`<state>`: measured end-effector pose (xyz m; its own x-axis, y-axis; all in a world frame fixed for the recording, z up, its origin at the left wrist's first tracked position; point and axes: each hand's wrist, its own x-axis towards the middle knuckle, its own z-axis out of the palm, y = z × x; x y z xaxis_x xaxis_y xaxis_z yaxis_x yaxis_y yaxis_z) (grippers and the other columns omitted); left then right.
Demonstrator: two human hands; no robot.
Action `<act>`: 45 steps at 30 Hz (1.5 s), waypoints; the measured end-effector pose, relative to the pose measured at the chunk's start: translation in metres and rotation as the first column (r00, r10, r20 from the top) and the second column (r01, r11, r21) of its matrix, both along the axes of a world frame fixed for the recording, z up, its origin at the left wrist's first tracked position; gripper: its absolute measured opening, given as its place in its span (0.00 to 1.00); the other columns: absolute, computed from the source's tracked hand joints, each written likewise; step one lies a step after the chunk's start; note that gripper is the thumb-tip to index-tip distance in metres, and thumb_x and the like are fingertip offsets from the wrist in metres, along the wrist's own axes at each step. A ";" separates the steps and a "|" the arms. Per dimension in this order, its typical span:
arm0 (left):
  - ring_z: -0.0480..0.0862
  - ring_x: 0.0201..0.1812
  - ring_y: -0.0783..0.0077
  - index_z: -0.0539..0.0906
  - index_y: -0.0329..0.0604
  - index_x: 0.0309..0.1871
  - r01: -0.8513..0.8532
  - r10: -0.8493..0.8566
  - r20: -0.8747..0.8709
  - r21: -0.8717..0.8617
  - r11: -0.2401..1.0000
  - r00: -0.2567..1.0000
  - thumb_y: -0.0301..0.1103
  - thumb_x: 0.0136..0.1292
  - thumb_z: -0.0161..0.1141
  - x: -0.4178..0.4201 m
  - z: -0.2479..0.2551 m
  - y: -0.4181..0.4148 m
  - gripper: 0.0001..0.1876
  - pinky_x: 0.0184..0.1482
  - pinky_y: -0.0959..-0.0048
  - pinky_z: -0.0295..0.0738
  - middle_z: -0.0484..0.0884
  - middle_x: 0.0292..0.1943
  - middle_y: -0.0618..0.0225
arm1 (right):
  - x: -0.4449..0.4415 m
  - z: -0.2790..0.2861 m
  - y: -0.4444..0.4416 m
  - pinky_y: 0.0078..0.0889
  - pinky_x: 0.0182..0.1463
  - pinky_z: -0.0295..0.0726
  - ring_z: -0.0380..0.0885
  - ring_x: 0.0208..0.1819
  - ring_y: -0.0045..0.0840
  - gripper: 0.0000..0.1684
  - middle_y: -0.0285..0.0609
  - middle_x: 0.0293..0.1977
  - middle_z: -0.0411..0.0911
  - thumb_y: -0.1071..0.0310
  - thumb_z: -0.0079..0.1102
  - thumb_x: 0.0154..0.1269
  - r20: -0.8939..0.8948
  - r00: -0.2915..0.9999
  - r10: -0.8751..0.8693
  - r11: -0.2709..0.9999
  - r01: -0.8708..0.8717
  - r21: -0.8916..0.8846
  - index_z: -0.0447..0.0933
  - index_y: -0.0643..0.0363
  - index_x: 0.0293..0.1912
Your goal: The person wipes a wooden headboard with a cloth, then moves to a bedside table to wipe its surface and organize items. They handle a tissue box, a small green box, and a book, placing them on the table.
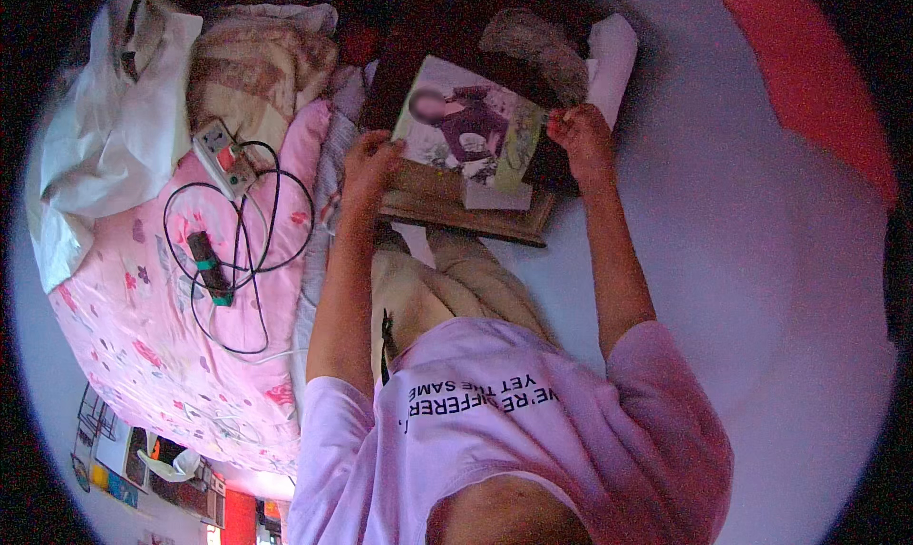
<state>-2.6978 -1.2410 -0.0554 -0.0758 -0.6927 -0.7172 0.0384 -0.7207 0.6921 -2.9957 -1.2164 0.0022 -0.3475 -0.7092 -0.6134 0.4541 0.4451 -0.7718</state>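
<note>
A large printed picture (519,135) of a person in dark clothing lies tilted on a dark wooden tabletop (428,206) with a moulded edge. My left hand (372,161) grips the picture's left edge, fingers curled. My right hand (586,145) is at the picture's right edge, closed around a small red object (554,125). That object is mostly hidden by the fingers, and I cannot tell what it is. A small pale slip of paper (497,196) is at the picture's lower edge, near the table's front.
A crumpled translucent plastic bag (535,44) and a white roll (612,63) lie behind my right hand. To the left, a bed with a pink floral quilt (121,317) bears a power strip (225,161), looped black cable (277,188), a dark green-banded object (210,268) and a folded blanket (242,67).
</note>
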 end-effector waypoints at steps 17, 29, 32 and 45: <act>0.72 0.26 0.79 0.72 0.34 0.41 -0.202 0.204 -0.118 0.025 0.979 0.972 0.30 0.50 0.59 0.028 0.008 0.004 0.16 0.27 0.83 0.66 0.74 0.28 0.68 | 0.035 -0.027 0.011 0.41 0.48 0.66 0.67 0.49 0.34 0.26 0.47 0.48 0.67 0.55 0.54 0.55 -0.516 0.745 0.424 0.904 -0.314 0.289 0.64 0.56 0.51; 0.72 0.33 0.79 0.73 0.36 0.47 -0.325 0.305 -0.309 -0.015 0.945 0.901 0.37 0.55 0.54 0.022 0.040 -0.003 0.18 0.34 0.82 0.66 0.75 0.36 0.67 | 0.063 -0.029 0.008 0.41 0.50 0.65 0.62 0.54 0.31 0.31 0.41 0.54 0.61 0.55 0.55 0.55 -0.144 0.983 0.111 0.934 -0.053 0.354 0.59 0.51 0.57; 0.72 0.39 0.75 0.72 0.39 0.48 -0.134 0.100 -0.212 -0.148 0.980 0.972 0.38 0.57 0.52 0.031 0.044 -0.011 0.18 0.41 0.80 0.66 0.74 0.39 0.67 | 0.066 -0.029 0.015 0.35 0.47 0.69 0.68 0.48 0.29 0.24 0.39 0.48 0.68 0.58 0.53 0.57 -0.026 1.000 0.008 0.984 -0.003 0.177 0.63 0.55 0.52; 0.71 0.44 0.70 0.63 0.42 0.54 -0.463 0.336 -0.493 -0.160 0.872 0.803 0.29 0.56 0.53 -0.021 0.040 -0.027 0.22 0.47 0.72 0.67 0.70 0.45 0.65 | 0.099 0.012 0.008 0.32 0.52 0.67 0.67 0.50 0.32 0.25 0.46 0.49 0.67 0.61 0.51 0.58 -0.132 0.990 0.058 0.940 -0.010 0.341 0.63 0.61 0.53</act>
